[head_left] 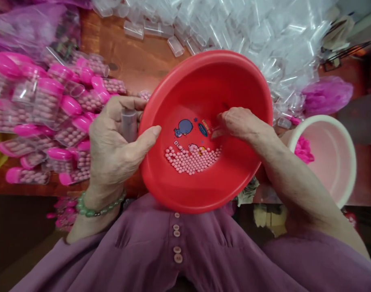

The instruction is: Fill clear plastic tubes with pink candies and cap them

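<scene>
A red plastic basin (pixel 200 190) is tilted toward me at the table's front edge. Small pink beads (pixel 191 161) have gathered in its lower part, over a printed cartoon picture. My left hand (pixel 115 142) grips the basin's left rim, thumb inside. A small clear plastic tube (pixel 129 125) is tucked upright in that same hand, between palm and fingers. Inside the basin, above the beads, my right hand (pixel 238 123) has its fingers curled together near the right wall. Its fingertips are partly hidden, and I cannot make out what is in them.
Clear bottles of pink beads with bright pink caps (pixel 48 97) are heaped on the left. Many clear plastic tubes (pixel 228 24) are piled at the back. On the right stands a white tub (pixel 340 162) containing pink pieces (pixel 303 150), near a purple bag (pixel 328 95).
</scene>
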`<state>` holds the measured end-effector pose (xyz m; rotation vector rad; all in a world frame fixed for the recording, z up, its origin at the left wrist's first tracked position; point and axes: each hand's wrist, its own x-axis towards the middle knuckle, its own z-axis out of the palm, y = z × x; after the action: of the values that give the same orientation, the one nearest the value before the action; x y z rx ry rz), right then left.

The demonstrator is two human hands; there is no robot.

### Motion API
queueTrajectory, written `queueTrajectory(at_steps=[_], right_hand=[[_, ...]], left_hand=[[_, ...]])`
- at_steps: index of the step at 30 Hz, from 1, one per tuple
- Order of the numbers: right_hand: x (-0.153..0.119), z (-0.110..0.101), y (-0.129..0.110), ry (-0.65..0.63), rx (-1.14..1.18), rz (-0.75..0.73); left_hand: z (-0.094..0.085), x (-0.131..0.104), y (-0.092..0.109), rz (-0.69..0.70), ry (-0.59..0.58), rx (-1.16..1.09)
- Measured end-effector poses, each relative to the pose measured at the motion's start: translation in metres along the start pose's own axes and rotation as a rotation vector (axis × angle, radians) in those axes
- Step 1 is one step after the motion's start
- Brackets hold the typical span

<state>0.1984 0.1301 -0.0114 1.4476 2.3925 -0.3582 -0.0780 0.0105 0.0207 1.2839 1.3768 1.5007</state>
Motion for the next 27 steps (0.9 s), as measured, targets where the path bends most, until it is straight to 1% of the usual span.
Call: queueTrajectory(at_steps=[1,3,4,7,9,11,13,15,17,21,24,27], right_hand=[[-0.006,0.002,0.0,-0.061,-0.036,-0.006],[-0.018,0.006,-0.004,-0.234,-0.14,-0.023],[-0.023,0.009,-0.007,-0.291,-0.164,-0.028],[-0.036,0.022,-0.016,-0.403,-0.155,-0.048],[-0.04,0.03,-0.021,-0.449,-0.072,-0.073],[-0.041,0.037,-0.026,-0.49,0.052,-0.109],[-0.041,0.042,-0.033,-0.502,0.181,-0.13],[-0.043,0.045,-0.042,-0.495,0.33,-0.124],[-0.045,0.048,-0.053,-0.523,0.526,-0.096],[-0.045,0.056,-0.078,-0.673,0.974,-0.05],[-0.037,0.06,-0.09,-0.786,1.266,-0.095],[-0.025,0.062,-0.097,-0.836,1.456,-0.167]], left_hand=[[0.003,0.0,0.003,0.016,-0.001,0.007],[0.007,0.001,0.006,0.062,0.009,0.01],[0.009,0.002,0.005,0.095,0.021,0.01],[0.015,0.004,0.003,0.197,0.036,0.017],[0.017,0.004,0.003,0.227,0.027,0.034],[0.02,0.003,0.007,0.245,0.021,0.041],[0.023,0.002,0.012,0.248,0.022,0.039],[0.025,-0.001,0.016,0.242,0.02,0.037],[0.026,-0.002,0.018,0.241,0.023,0.046],[0.024,-0.001,0.016,0.252,0.045,0.071],[0.021,0.002,0.011,0.253,0.053,0.076],[0.016,0.007,0.003,0.22,0.043,0.108]])
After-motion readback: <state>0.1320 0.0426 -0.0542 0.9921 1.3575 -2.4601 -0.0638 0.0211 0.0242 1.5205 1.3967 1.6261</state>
